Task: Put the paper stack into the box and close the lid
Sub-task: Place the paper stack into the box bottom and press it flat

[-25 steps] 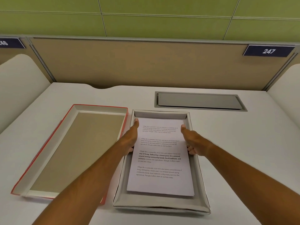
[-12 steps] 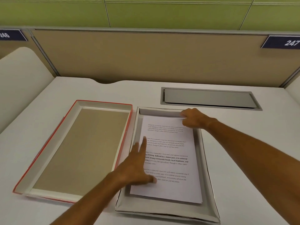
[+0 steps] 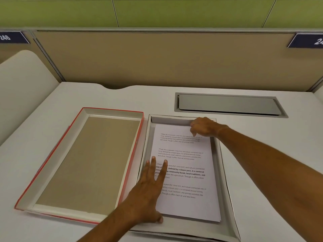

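A white paper stack point(image 3: 187, 179) with printed text lies flat inside the grey open box point(image 3: 225, 193) at the desk's centre. My left hand point(image 3: 148, 191) rests flat on the stack's left edge, fingers spread. My right hand point(image 3: 202, 127) sits at the stack's far right corner, fingertips curled down onto the paper beside the box's far wall. The lid point(image 3: 83, 159), red outside and brown inside, lies upside down on the desk just left of the box.
A grey cable hatch point(image 3: 227, 104) is set into the white desk point(image 3: 262, 137) behind the box. A beige partition point(image 3: 157, 58) closes the back, and a rounded white divider point(image 3: 21, 81) stands at the left.
My left hand slid back from the stack's far left corner to its left edge and flattened. My right hand went forward to the far right corner. The view shifted left.
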Demonstrator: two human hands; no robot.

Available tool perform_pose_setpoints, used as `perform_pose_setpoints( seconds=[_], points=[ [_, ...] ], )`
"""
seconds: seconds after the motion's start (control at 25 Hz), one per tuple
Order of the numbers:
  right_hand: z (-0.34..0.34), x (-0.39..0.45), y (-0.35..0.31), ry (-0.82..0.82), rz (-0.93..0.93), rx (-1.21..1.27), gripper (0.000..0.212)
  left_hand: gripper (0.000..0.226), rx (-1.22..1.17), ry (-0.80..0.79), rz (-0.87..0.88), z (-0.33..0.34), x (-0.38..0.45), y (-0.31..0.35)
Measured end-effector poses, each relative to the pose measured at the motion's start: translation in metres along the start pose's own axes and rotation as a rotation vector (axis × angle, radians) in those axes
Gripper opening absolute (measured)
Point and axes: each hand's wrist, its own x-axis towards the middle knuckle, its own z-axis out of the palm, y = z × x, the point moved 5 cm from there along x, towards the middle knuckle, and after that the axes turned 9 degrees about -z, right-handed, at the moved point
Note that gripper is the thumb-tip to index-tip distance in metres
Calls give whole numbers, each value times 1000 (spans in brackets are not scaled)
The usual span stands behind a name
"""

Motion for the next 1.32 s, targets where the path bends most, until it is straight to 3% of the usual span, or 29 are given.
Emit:
perform_pose_setpoints(
  seconds=[0.24, 0.32, 0.4, 0.52, 0.6, 0.72, 0.88, 0.96, 1.2, 1.32],
  points=[
    [3, -1, 1, 0, 13, 0, 28, 133, -25, -51, -17, 4, 2, 1],
    [3, -5, 2, 68, 43, 55, 23, 136, -87, -68, -19, -2, 2, 1],
    [-4, -18, 1, 266, 127, 186, 28, 136, -285, -37, -46, -16, 9, -1],
    [1, -55, 1, 475, 259, 559, 46, 115, -763, 5, -178, -34, 28, -14],
    [22, -76, 0, 420, 324, 802, 60, 98, -1056, -77, -287, -35, 42, -24],
    [43, -106, -18, 265, 336, 969, 53, 61, -1249, -136, -265, -49, 46, -15],
    [65, -162, -42, 239, 328, 1137, 36, 71, -1283, -113, -242, -58, 15, -1],
    [69, -159, -38, 217, 357, 1219, 34, 82, -1296, -104, -378, -53, 24, -8],
    [74, -158, -23, 180, 478, 1197, 95, 102, -1306, -218, -513, -46, 49, -30],
    [74, -160, -25, 180, 496, 1186, 103, 115, -1317, -252, -492, -49, 48, -30]
  ],
)
